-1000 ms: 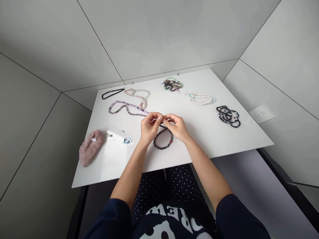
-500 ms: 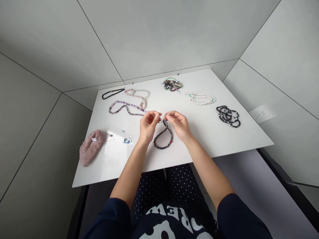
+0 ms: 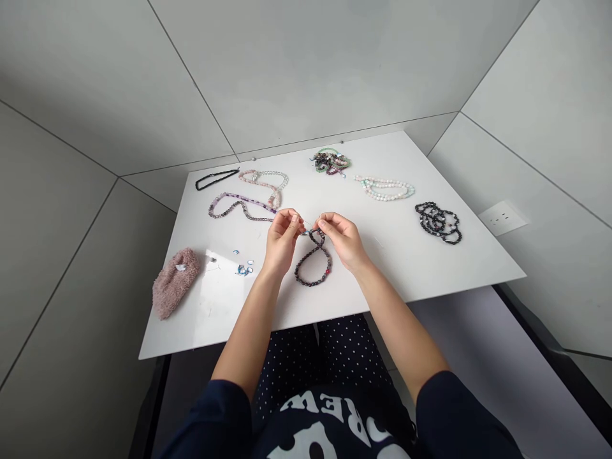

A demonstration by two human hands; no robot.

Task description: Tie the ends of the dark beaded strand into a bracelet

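Centre of the frame, and here's the dark, glossy strand of round beads with a red accent (image 3: 319,247), crossed into a figure eight; left hand (image 3: 282,239) and right hand (image 3: 340,239) pinch, apparently on fine pale thread (image 3: 308,224) at its top. Likely light, limp, slippery, the thread fragile: best gripped beside the end beads.

Fairly bright, soft, cool light, source out of frame. White worktop (image 3: 382,159) well lit; pale glare patch on its left, beside fuzzy pouch (image 3: 175,284). Faint soft shadows near the hands. Wall panels (image 3: 335,70) grey, darker lower left; area under worktop dim. Wide-angle stretch toward edges. Mostly sharp; thread (image 3: 308,224) between fingers (image 3: 288,217) barely resolved.
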